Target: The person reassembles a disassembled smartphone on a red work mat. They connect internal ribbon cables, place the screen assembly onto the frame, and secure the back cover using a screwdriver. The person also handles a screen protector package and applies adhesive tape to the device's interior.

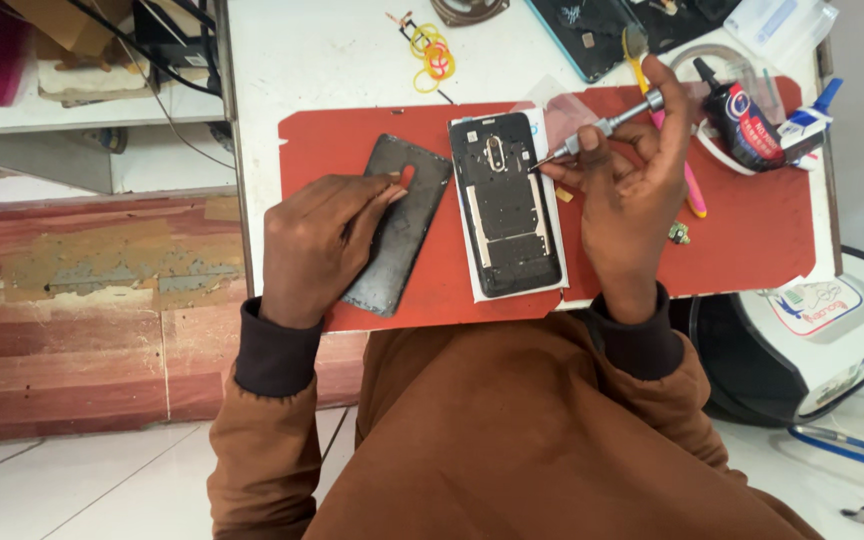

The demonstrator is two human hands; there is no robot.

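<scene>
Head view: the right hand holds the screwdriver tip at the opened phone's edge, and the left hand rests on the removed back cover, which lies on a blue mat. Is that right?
Not quite. The mat is red, not blue, as the head view shows. The rest stands: the right hand holds the screwdriver with its tip at the opened phone, and the left hand rests on the removed back cover.

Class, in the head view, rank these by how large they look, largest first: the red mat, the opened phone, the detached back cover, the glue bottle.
1. red mat
2-3. opened phone and detached back cover: look alike, so unranked
4. glue bottle
</scene>
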